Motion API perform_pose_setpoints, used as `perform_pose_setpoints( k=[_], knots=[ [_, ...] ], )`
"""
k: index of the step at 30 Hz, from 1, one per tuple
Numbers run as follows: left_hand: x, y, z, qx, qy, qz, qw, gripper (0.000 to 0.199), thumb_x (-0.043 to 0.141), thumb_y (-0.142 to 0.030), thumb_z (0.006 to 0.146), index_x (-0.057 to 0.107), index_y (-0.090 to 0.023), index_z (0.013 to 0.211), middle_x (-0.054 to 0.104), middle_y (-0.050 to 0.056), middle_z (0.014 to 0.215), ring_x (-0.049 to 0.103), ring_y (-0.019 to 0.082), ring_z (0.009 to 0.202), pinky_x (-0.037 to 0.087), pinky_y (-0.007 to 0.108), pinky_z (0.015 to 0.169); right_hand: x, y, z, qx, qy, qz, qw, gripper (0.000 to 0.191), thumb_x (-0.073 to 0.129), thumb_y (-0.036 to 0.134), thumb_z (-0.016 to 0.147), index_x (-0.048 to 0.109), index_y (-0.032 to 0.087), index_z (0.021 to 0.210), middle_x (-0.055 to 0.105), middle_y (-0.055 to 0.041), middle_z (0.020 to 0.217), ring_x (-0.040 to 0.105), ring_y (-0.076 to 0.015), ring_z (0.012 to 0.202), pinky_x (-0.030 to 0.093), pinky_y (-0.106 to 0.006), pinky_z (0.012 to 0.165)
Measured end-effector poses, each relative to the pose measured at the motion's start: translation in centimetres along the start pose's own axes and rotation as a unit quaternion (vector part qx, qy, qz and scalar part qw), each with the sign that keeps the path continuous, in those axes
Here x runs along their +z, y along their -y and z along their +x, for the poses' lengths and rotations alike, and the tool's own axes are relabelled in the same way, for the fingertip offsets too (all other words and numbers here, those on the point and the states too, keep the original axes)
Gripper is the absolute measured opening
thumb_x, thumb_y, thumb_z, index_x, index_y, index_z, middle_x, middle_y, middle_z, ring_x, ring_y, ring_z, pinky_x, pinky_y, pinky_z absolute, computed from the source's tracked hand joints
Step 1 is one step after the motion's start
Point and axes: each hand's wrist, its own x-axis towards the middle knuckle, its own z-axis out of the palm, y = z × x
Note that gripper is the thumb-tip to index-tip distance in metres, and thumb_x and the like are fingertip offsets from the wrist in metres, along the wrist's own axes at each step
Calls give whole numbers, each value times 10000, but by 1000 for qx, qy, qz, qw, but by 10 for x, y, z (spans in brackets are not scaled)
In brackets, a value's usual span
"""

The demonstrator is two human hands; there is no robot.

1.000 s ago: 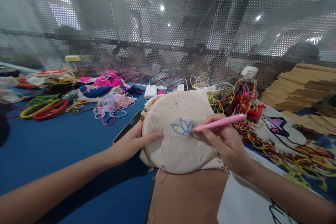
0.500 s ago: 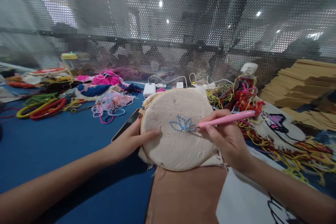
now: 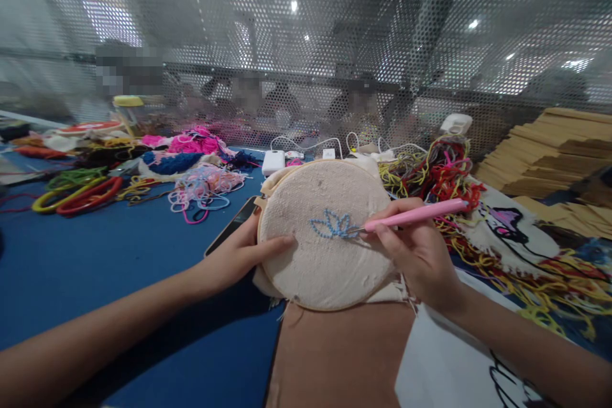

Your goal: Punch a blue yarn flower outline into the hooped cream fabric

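My left hand [image 3: 246, 243] grips the left rim of a round embroidery hoop [image 3: 329, 280], its thumb lying on the cream cloth and its other fingers hidden behind. Blue looped stitches [image 3: 335, 224] form a leaf or petal outline near the middle of the cloth. In my right hand [image 3: 415, 248] is a pink punch needle [image 3: 414, 213], held like a pen. Its thin metal tip meets the cloth at the right end of the blue stitches. The hoop is tilted up towards me.
A dark phone [image 3: 232, 226] lies behind my left hand. Tangled yarn [image 3: 208, 188] covers the back left, with more yarn [image 3: 444, 172] at the right. Brown paper bags [image 3: 549, 146] are stacked far right. White chargers [image 3: 273, 162] stand before a perforated metal screen [image 3: 306, 57].
The view has shifted very slightly. The needle tip remains at the right end of the blue stitches, and both hands keep their hold.
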Motion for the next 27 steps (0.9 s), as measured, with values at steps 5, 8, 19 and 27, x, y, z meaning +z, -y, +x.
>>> perform_pose_setpoints(
  k=[5,8,19,27],
  knots=[
    [1,0,0,2,7,4,1000,524,660,-359,738,479,-237,1214,614,72,1200,541,292,1133,515,335,867,0,-1,0,-4,2,-13,1000,77,547,268,869,541,208,917,518,-26,909,598,-138,772,541,-270,647],
    [1,-1,0,5,10,8,1000,531,653,-360,746,463,-235,1225,593,77,1233,534,293,1141,514,333,868,0,-2,0,-13,1,-36,999,65,562,263,862,553,204,887,513,-21,902,594,-135,775,530,-259,640],
    [1,-2,-4,19,25,18,999,546,644,-339,757,434,-246,1253,591,55,1235,532,277,1138,520,307,836,1,1,4,-51,4,-82,995,61,624,204,807,580,221,846,580,-11,861,588,-139,785,497,-257,641],
    [3,-1,-8,50,25,20,998,515,629,-309,771,439,-232,1244,620,55,1170,560,258,1092,516,320,830,5,8,5,-101,-10,-54,993,131,634,121,782,576,234,812,615,0,817,597,-146,789,494,-317,744]
  ],
)
